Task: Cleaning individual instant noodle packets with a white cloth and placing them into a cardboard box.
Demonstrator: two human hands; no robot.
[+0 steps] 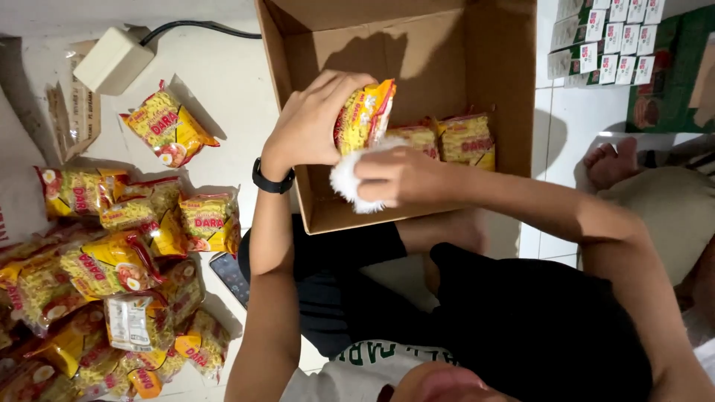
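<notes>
My left hand (309, 123), with a black watch on its wrist, grips a yellow instant-noodle packet (365, 113) and holds it upright over the open cardboard box (417, 45). Just below it, my right hand (402, 179) is closed on a white fluffy cloth (345, 179) that touches the packet's lower edge. Two more yellow packets (465, 138) stand against the box's inner right side.
Several yellow noodle packets (112, 260) lie in a pile on the floor at the left. A dark phone (231, 277) lies by my knee. A white power adapter (112, 59) sits top left. Small white cartons (607, 37) are top right, with another person's foot (611, 160) nearby.
</notes>
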